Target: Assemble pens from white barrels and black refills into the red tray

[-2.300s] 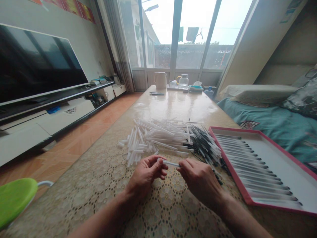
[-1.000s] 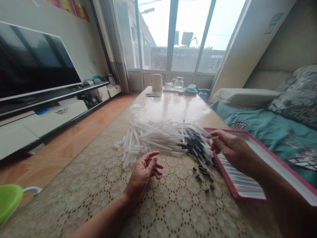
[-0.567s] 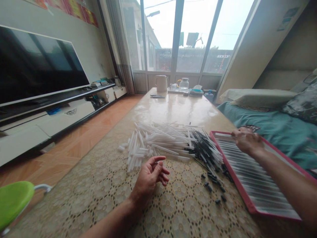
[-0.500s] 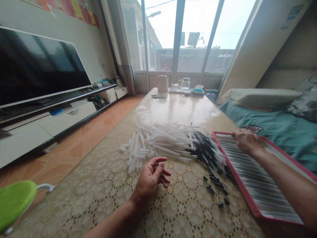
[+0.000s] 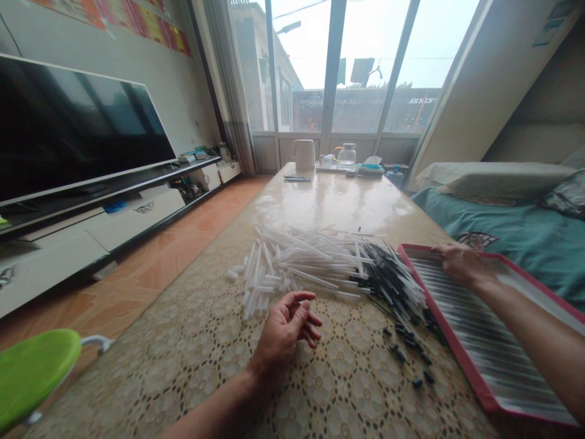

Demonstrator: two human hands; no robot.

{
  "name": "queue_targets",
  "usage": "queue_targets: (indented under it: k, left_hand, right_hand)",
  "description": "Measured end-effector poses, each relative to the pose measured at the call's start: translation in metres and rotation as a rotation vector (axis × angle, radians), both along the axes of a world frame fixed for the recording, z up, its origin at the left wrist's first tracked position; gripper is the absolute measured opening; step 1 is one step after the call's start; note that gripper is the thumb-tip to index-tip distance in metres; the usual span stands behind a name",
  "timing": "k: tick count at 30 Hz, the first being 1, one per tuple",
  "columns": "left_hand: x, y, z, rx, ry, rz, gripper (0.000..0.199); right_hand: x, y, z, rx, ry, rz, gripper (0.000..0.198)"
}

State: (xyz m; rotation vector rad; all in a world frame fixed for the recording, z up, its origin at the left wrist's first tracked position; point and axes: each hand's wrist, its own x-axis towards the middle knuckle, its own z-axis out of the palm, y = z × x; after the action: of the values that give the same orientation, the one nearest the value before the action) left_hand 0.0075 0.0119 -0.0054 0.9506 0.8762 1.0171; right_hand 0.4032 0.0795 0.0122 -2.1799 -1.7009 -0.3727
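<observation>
Loosely curled, its fingers apart, my left hand (image 5: 290, 323) is over the tabletop just in front of a pile of white plastic tubes (image 5: 292, 262). It holds nothing. At the far left corner of a shallow pink-rimmed box (image 5: 461, 360) is my right hand (image 5: 466, 265), with its fingertips bent down and closed by the rim. What they pinch, if anything, is hidden. Silvery-looking rods (image 5: 493, 341) lie in rows across the box. Between the tubes and the box is a heap of thin black sticks (image 5: 388, 274) with pale ends. Several small black caps (image 5: 404, 338) are scattered nearer me.
The patterned table (image 5: 210, 360) carries a beige jug (image 5: 304, 154), a glass pitcher (image 5: 347, 155) and a tissue pack (image 5: 371, 166) at its far end. A green stool (image 5: 39, 372) stands at left. A bed or sofa with a teal cover (image 5: 512, 228) is on the right.
The whole view has shifted slightly, so things appear a little further right. My right hand stays by the box's far left corner, and my left hand keeps its loose pose.
</observation>
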Motion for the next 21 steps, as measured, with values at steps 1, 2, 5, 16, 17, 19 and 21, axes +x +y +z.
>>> queue_targets:
  k: [1,2,5,16,17,19,21]
  left_hand:
    - [0.000,-0.001,0.001,0.000,0.006,0.002,0.032]
    - [0.000,-0.001,0.002,0.001,0.012,0.006,0.029]
    - [-0.001,-0.003,0.004,0.018,0.029,0.047,0.022]
    - [-0.005,-0.003,0.006,0.076,0.102,0.193,0.017]
    - [-0.005,-0.004,0.006,0.078,0.106,0.177,0.017]
    - [-0.004,-0.005,0.007,0.076,0.104,0.128,0.019]
    - [-0.003,-0.006,0.007,0.056,0.080,0.050,0.021]
  right_hand:
    - [-0.006,-0.002,0.004,-0.003,0.002,0.019,0.026]
    - [-0.015,-0.005,0.008,-0.016,0.006,0.049,0.027]
    - [-0.054,-0.018,0.016,-0.029,0.028,0.141,0.025]
    - [-0.201,-0.073,-0.012,-0.100,0.146,0.443,0.021]
    - [-0.201,-0.072,-0.014,-0.105,0.136,0.425,0.019]
    - [-0.196,-0.071,-0.017,-0.105,0.156,0.427,0.014]
    - [-0.189,-0.073,-0.014,-0.089,0.203,0.445,0.013]
